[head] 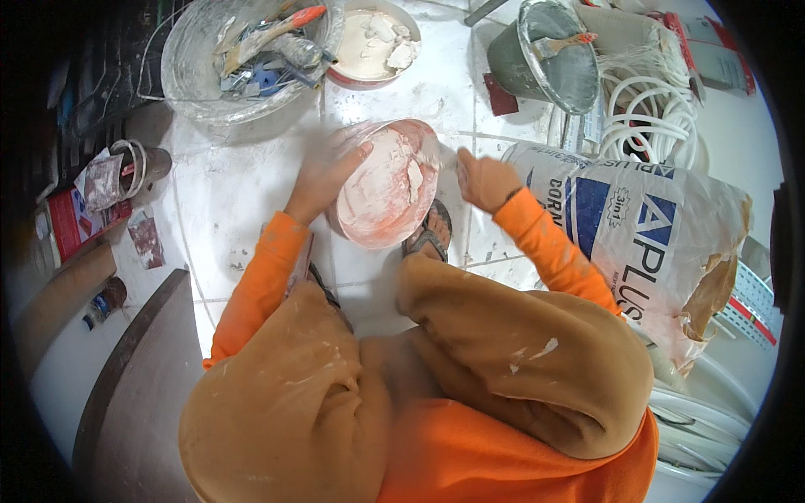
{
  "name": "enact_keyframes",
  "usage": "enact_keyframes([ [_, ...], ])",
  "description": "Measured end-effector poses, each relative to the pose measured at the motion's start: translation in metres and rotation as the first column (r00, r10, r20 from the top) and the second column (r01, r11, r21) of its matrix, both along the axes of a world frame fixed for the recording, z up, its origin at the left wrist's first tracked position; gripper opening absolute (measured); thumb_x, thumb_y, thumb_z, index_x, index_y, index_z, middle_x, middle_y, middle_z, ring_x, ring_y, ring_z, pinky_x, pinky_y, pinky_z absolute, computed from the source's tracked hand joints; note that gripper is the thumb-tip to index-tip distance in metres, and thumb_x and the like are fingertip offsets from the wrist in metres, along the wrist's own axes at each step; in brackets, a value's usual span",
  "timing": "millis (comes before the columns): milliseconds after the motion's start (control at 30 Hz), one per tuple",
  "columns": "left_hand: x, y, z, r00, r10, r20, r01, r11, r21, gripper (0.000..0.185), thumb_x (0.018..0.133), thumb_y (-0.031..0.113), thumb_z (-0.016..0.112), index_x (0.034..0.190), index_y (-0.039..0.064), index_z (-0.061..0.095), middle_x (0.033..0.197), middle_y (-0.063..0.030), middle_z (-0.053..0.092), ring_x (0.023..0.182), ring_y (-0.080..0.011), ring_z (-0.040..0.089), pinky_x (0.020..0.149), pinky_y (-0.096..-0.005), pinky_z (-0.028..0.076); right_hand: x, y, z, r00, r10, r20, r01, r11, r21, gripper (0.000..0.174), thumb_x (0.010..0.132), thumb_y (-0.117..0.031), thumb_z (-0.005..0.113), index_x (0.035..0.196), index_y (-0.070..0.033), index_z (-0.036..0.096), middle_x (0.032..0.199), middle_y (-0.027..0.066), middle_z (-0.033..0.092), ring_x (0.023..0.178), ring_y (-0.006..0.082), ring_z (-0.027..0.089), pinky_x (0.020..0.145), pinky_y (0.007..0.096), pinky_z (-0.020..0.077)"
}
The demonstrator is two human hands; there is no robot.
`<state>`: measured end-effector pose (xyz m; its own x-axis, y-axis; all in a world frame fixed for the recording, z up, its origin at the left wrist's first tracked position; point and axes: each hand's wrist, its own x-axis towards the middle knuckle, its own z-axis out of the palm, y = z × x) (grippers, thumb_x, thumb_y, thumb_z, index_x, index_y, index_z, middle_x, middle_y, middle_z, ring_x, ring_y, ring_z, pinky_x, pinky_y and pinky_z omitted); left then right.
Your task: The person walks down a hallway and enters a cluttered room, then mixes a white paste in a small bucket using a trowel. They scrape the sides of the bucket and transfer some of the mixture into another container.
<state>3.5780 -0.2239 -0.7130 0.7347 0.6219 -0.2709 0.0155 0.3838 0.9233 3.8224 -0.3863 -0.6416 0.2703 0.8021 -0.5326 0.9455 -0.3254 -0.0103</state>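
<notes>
A reddish plastic bowl [363, 236] of white plaster-like paste [383, 170] is tilted between my feet over the tiled floor. At its left rim my left hand [327, 179] holds it, with the thumb over the edge. My right hand [489, 181] is closed around the handle of a putty-knife-like tool [443, 156]. Motion blurs that tool, and its blade end reaches the bowl's right rim. A thicker lump of paste [415, 179] lies on the right part of the paste surface. The underside of the bowl is hidden.
Beyond the bowl stand a tool-filled bucket [188, 104], a round tub of cream-coloured paste [358, 60] and a dark bucket [512, 60] with a brush. On the right are a torn printed sack [604, 220] and coiled white tubing [654, 119]. A dark curved board [141, 377] lies left.
</notes>
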Motion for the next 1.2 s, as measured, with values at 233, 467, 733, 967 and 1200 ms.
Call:
enact_keyframes([
  [233,-0.036,-0.04,-0.012,0.955,0.288,-0.073,-0.274,0.949,0.157,0.04,0.104,0.021,0.058,0.135,-0.005,0.061,0.127,-0.0128,0.068,0.116,-0.0194,0.062,0.103,-0.033,0.048,-0.072,-0.059,-0.019,0.918,-0.23,-0.322,0.158,0.959,-0.234,0.055,0.097,-0.031,0.054,0.135,0.007,0.047,0.081,0.032,0.069,0.075,0.0518,0.068,0.074,0.0608,0.0541],
  [467,-0.03,-0.073,-0.003,0.781,0.613,-0.118,-0.618,0.786,-0.004,0.041,0.109,0.023,0.05,0.137,-0.006,0.06,0.132,-0.0141,0.064,0.12,-0.0201,0.06,0.105,-0.0328,0.046,-0.086,-0.105,-0.07,0.804,-0.274,-0.527,0.229,0.962,-0.15,0.07,0.097,-0.042,0.054,0.134,0.017,0.049,0.152,0.0488,0.025,0.146,0.0549,0.031,0.114,0.0608,0.036],
  [733,-0.013,-0.064,-0.025,0.788,0.587,-0.186,-0.58,0.809,0.099,0.043,0.107,0.025,0.055,0.135,-0.007,0.061,0.131,-0.014,0.066,0.119,-0.0187,0.06,0.104,-0.032,0.046,-0.071,-0.065,-0.027,0.464,-0.358,-0.81,0.164,0.934,-0.319,0.056,0.098,-0.04,0.059,0.129,0.006,0.06,0.138,0.0423,0.043,0.138,0.0519,0.035,0.116,0.0557,0.0267],
  [967,-0.036,-0.029,-0.027,0.902,0.373,-0.218,-0.364,0.928,0.084,0.04,0.104,0.023,0.06,0.129,-0.008,0.065,0.119,-0.015,0.072,0.109,-0.0203,0.066,0.097,-0.0324,0.05,-0.057,-0.027,0.002,0.806,-0.124,-0.579,0.18,0.983,0.041,0.055,0.085,-0.025,0.075,0.125,0.009,0.058,0.092,0.0319,0.068,0.085,0.0498,0.066,0.077,0.0495,0.0549],
  [1200,-0.025,0.017,-0.039,0.96,0.189,-0.204,-0.05,0.838,0.543,0.036,0.105,0.021,0.057,0.129,-0.005,0.065,0.123,-0.0209,0.071,0.115,-0.0256,0.067,0.099,-0.0324,0.05,-0.067,-0.025,-0.001,0.975,-0.008,-0.224,0.028,0.996,0.088,0.055,0.088,-0.021,0.069,0.14,-0.005,0.056,0.096,0.0251,0.068,0.082,0.0441,0.069,0.07,0.0515,0.0561],
])
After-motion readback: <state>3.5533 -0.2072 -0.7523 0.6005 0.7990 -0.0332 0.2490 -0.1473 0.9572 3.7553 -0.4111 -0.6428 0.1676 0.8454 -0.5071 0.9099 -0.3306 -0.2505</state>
